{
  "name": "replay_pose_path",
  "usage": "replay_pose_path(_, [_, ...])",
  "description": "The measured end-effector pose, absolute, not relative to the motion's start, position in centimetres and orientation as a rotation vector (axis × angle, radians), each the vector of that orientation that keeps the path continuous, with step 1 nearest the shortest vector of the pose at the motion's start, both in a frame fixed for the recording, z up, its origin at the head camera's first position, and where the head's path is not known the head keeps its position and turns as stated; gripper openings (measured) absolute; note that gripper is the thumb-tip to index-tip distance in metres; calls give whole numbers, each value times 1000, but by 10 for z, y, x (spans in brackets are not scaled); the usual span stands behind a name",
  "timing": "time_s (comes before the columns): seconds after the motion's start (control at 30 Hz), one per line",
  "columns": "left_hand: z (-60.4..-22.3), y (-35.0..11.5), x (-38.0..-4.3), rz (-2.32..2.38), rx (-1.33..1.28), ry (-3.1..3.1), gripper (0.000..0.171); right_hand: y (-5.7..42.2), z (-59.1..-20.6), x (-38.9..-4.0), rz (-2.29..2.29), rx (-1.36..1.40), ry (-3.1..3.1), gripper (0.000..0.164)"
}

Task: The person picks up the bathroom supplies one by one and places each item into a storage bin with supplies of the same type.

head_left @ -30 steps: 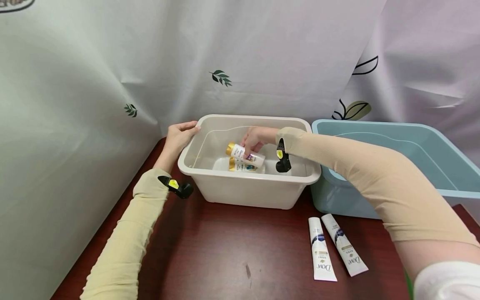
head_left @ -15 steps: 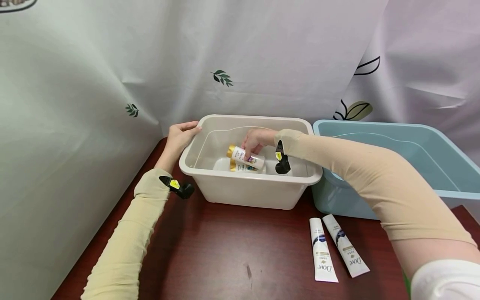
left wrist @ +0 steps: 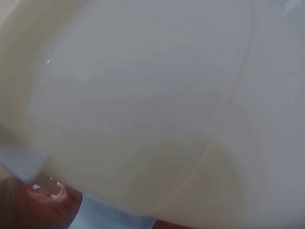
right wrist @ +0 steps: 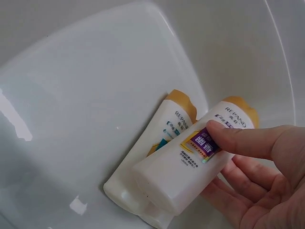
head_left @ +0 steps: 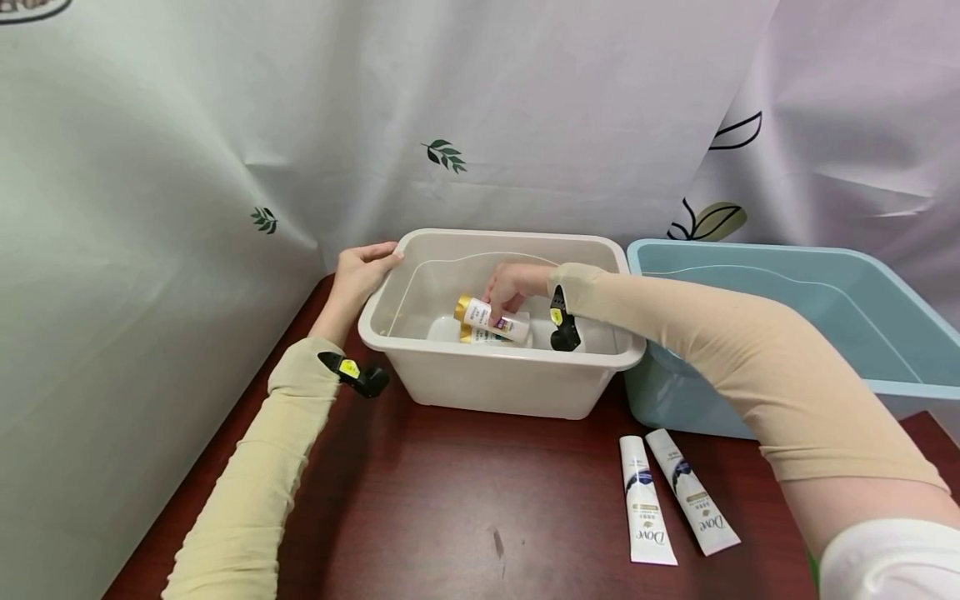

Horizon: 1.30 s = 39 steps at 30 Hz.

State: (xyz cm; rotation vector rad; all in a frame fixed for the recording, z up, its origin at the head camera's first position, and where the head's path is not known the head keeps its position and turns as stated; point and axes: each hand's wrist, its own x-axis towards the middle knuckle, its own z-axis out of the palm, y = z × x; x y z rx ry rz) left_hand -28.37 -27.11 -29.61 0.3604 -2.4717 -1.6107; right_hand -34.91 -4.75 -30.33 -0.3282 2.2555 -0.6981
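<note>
Inside the off-white plastic tub (head_left: 480,379), my right hand (head_left: 512,287) holds a white shampoo bottle (right wrist: 178,174) with a gold cap and purple label. The thumb presses on its label, and the fingers go round behind. A second white bottle (right wrist: 131,174), gold-capped with a teal label, lies on the tub's floor. The held bottle overlaps it from above, hiding part of its label. At the tub's left end, my left hand (head_left: 360,273) grips the rim; in the left wrist view its fingers (left wrist: 66,210) show curled at the lower left corner.
A light blue tub (head_left: 765,329) stands right beside the off-white one. Two white Dove tubes (head_left: 647,504) lie on the dark red table (head_left: 450,500) in front of it. A patterned cloth (head_left: 540,108) hangs behind and to the left.
My right hand has lowered slightly with its bottle, which now covers more of the bottle below. The left hand has kept its grip on the rim.
</note>
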Motion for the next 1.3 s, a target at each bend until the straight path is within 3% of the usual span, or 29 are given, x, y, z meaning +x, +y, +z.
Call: replay_pose_path(1.3, [-298,-272,-285,-1616,348,-2460,42,-49,-318,-349,-680,-360,2326,25])
